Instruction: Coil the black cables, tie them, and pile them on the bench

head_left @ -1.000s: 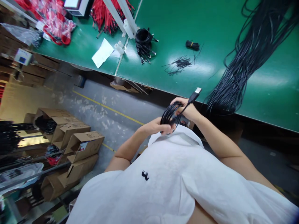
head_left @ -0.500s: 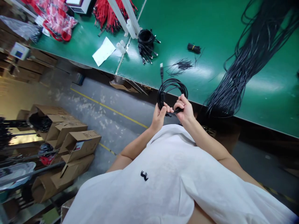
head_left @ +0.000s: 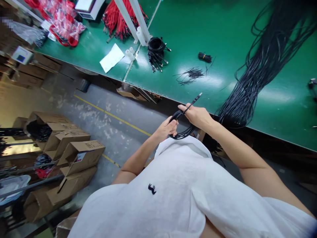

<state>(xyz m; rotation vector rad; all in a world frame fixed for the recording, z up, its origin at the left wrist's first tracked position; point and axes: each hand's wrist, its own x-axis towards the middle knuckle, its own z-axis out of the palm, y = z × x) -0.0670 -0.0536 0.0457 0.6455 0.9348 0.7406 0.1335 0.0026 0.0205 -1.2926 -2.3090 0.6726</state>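
Green table [head_left: 213,26] across the upper frame, long loose black cables [head_left: 262,69] at upper right, one coiled cable [head_left: 183,135] between two hands at centre.
The left hand [head_left: 167,128] is closed round the coil's left side; the right hand [head_left: 198,117] bends over its top, its grip too hidden to tell. Looping looks done; no binding shows. Beyond the table's edge, upper centre, lie stacked coils [head_left: 154,57] and thin black strips [head_left: 195,73].
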